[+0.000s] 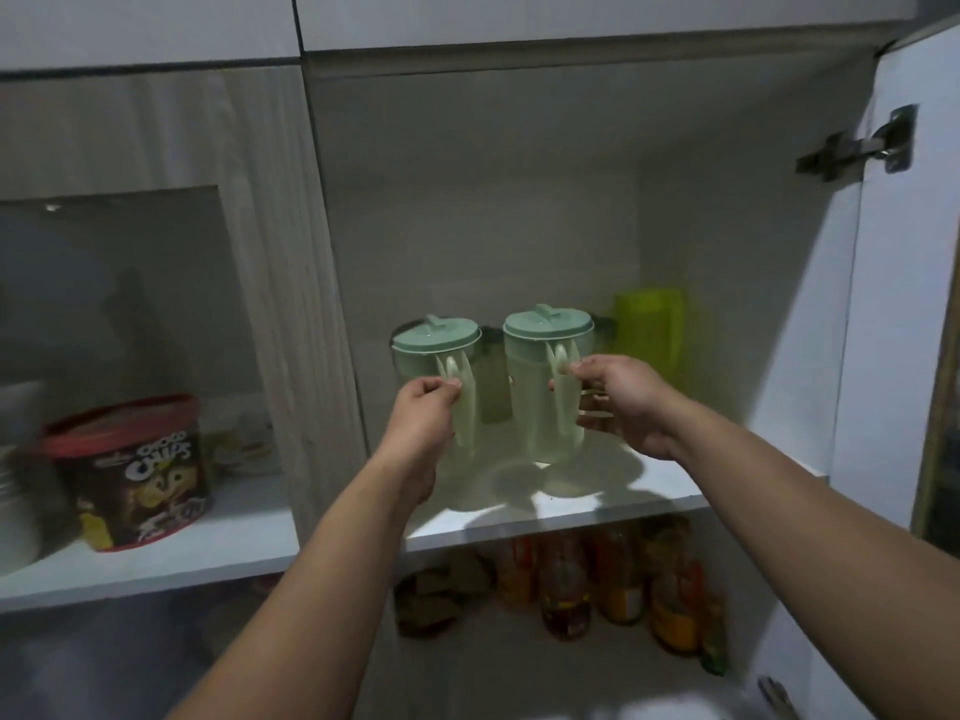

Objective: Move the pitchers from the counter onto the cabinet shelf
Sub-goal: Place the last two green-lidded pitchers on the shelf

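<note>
Two pale green pitchers with green lids stand upright side by side on the white cabinet shelf (649,504), handles toward me. My left hand (423,415) pinches the handle of the left pitcher (434,356). The handle of the right pitcher (535,387) is between the thumb and fingers of my right hand (621,402). Behind them, partly hidden, stand more pitchers of the same kind (491,379).
A yellow-green container (652,337) stands at the back right of the shelf. The open cabinet door (904,304) with its hinge (857,145) is on the right. Bottles (566,584) fill the shelf below. A Choco Chips tub (137,472) sits in the left compartment.
</note>
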